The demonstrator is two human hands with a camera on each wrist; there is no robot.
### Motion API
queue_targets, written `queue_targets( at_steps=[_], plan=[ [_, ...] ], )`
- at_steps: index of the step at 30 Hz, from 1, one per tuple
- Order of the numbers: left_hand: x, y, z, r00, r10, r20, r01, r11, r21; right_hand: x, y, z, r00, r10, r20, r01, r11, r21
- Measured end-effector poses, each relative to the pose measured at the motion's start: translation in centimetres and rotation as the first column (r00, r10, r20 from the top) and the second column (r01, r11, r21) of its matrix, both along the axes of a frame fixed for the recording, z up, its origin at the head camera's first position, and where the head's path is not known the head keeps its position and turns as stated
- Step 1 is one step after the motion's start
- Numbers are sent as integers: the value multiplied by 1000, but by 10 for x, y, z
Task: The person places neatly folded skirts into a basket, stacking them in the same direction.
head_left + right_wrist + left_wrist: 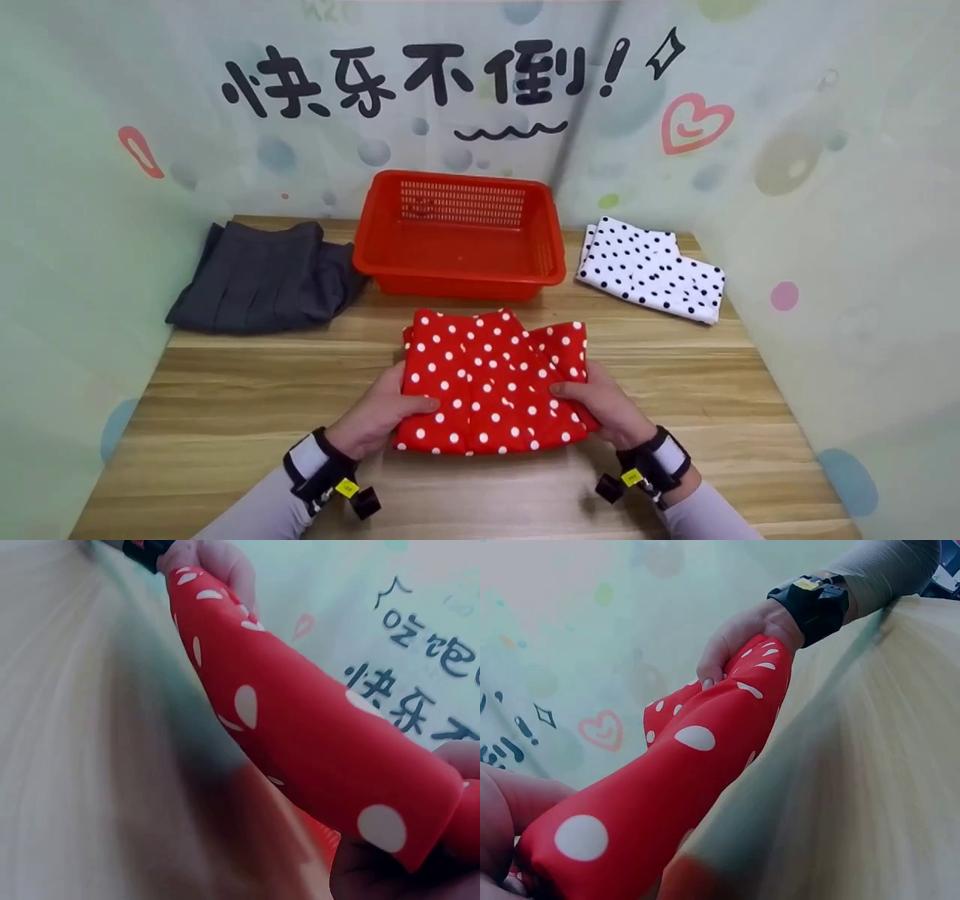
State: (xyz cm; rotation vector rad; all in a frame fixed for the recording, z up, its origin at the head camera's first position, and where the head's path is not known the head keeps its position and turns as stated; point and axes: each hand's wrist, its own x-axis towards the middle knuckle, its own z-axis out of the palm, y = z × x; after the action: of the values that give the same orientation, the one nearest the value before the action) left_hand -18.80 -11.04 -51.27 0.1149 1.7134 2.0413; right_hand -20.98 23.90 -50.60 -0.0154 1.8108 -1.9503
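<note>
A folded red skirt [491, 390] with white dots is held up above the wooden table in the head view. My left hand [384, 414] grips its left side, thumb on the front and the other fingers behind the cloth. On the opposite side my right hand [606, 405] pinches it the same way, the thumb lying over the dots. From the left wrist, the red skirt [652, 795] stretches across to the right hand [742, 645]. The right wrist view shows the skirt's lower edge [247, 720] off the tabletop.
Behind the skirt a red plastic basket [459, 289] stands against the patterned backdrop. A folded dark grey pleated skirt [259, 281] lies left of it on the table [247, 390]. To its right is a folded white cloth garment [649, 270] with black dots. Curtain-like walls enclose both sides.
</note>
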Motion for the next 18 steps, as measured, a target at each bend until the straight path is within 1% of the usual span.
queue_targets(
  at_steps=[3, 6, 9, 11, 14, 16, 18],
  plan=[
    [-5, -7, 17, 999, -30, -11, 30, 999, 15, -3, -1, 18, 1000, 9, -9, -9, 1000, -19],
    [-13, -12, 35, 998, -53, -29, 54, 998, 44, -8, -3, 37, 1000, 9, -24, -10, 1000, -30],
    [-22, -16, 51, 997, -49, -61, 54, 996, 78, -16, -5, 57, 999, 9, -38, -10, 1000, -24],
    [-27, -18, 60, 997, -27, -68, 35, 992, 125, -25, -6, 69, 999, 8, -54, -9, 1000, -23],
    [-39, -16, 72, 997, 32, -66, -18, 978, 206, -41, -6, 82, 996, -10, -94, 7, 1000, -30],
    [-49, -14, 78, 995, 72, -62, -55, 967, 248, -53, -6, 89, 994, -31, -108, 26, 999, -48],
    [-60, -11, 85, 993, 98, -68, -76, 961, 265, -65, -4, 93, 992, -60, -110, 53, 996, -72]
  ],
)
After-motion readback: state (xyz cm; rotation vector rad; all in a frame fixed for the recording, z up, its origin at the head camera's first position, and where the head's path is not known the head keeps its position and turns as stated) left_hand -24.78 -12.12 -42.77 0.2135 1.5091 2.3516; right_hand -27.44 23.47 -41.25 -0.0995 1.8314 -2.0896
